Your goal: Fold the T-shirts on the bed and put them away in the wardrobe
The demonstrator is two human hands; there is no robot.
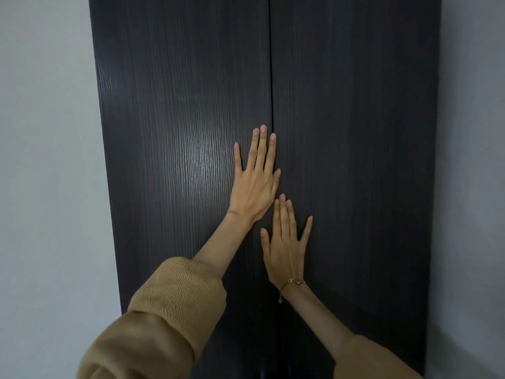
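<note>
Head view, facing a tall dark wood-grain wardrobe (pixel 191 105) with both doors closed and meeting at a narrow vertical seam (pixel 272 77). Left hand (pixel 255 181) laid flat on the left door (pixel 177 187), fingers straight and slightly spread, index finger and thumb lying along the seam; nothing gripped. Right hand (pixel 285 247) laid flat on the right door (pixel 355 160), lower than the left and just beside it, fingers straight, thumb spread toward the seam; nothing gripped. Thin bracelet (pixel 295 282) worn at the right wrist. Mustard knit sleeves (pixel 175 305) pushed back from both forearms. Pale grey wall (pixel 46 160) seen on either side of the wardrobe. T-shirts and bed out of view.
</note>
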